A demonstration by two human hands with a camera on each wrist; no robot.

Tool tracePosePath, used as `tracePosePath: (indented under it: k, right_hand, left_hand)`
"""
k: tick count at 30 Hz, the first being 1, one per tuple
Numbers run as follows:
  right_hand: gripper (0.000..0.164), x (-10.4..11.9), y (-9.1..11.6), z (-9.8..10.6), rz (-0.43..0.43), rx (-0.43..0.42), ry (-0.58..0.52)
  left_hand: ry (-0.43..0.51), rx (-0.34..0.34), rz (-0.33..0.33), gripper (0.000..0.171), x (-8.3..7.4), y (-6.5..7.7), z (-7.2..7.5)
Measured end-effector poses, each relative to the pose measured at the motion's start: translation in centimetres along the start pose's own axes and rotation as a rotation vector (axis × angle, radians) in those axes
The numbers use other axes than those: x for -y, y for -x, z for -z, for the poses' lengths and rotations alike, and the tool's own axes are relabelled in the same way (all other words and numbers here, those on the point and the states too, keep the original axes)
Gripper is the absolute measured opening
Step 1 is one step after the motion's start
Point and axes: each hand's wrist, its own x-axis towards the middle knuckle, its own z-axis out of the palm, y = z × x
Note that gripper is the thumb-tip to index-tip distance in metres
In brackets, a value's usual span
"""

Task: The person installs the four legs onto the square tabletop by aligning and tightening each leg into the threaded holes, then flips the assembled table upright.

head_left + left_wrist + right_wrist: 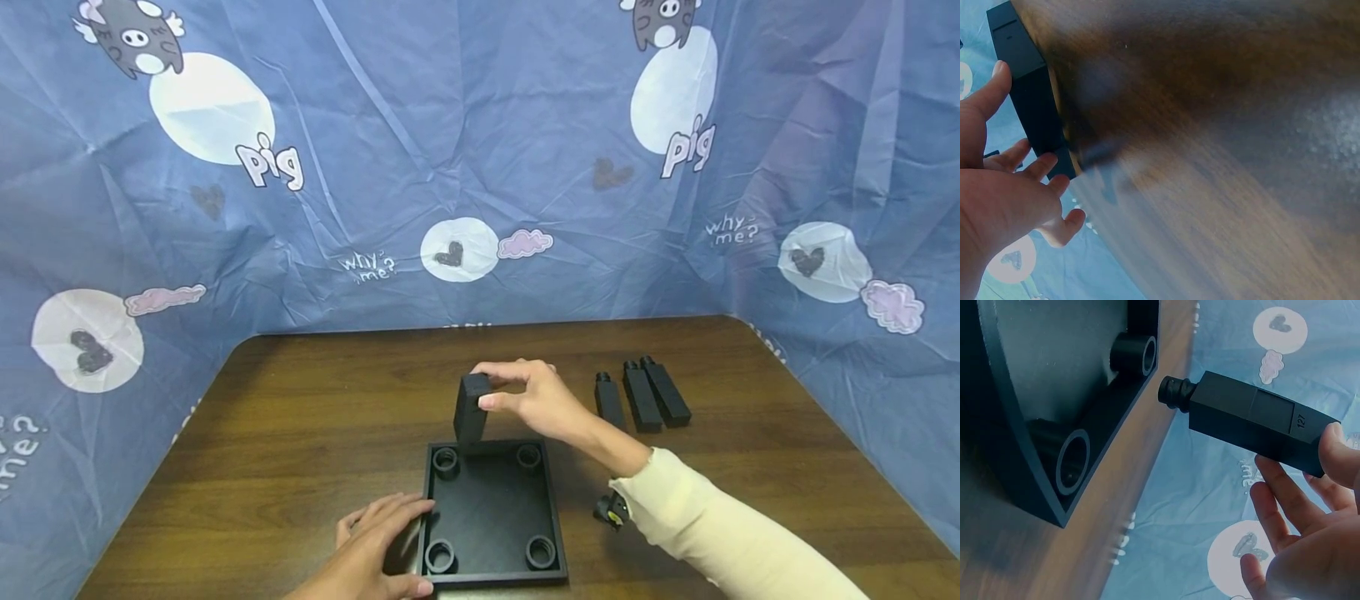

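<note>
Pinching a black post (469, 410), the right hand (536, 400) is holding it near the far rim of a black tray (495, 504), ridged end pointing trayward. The left hand (369, 547), apart, is resting extended fingers against the tray's left side. Three similar posts (642, 400) are lying at right.

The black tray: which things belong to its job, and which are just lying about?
Probably for the job:
square-cornered black rimmed tray
long black ridge-necked block, pinched in the right hand
three similar black blocks, lying to the right

Just there:
brown wooden table
blue pig-print cloth, hanging behind
</note>
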Motion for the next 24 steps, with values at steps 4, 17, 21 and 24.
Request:
tracePosePath:
  k: [4,17,21,24]
  right_hand:
    - [0.031,0.2,-0.1,-0.3,0.017,0.013,-0.009]
    - [0.031,0.2,-0.6,-2.0,0.044,0.042,0.003]
    - [0.030,0.1,-0.5,-2.6,0.044,0.035,0.018]
    - [0.030,0.0,-0.4,-2.9,0.044,0.035,0.024]
  left_hand:
    - [0.032,0.032,0.036,0.080,-0.1,-0.1,0.2]
    - [0.023,0.043,0.048,0.079,0.0,-0.1,0.1]
    - [0.033,0.055,0.057,0.080,0.0,-0.2,0.2]
    - [0.041,0.069,0.063,0.080,0.0,-0.2,0.2]
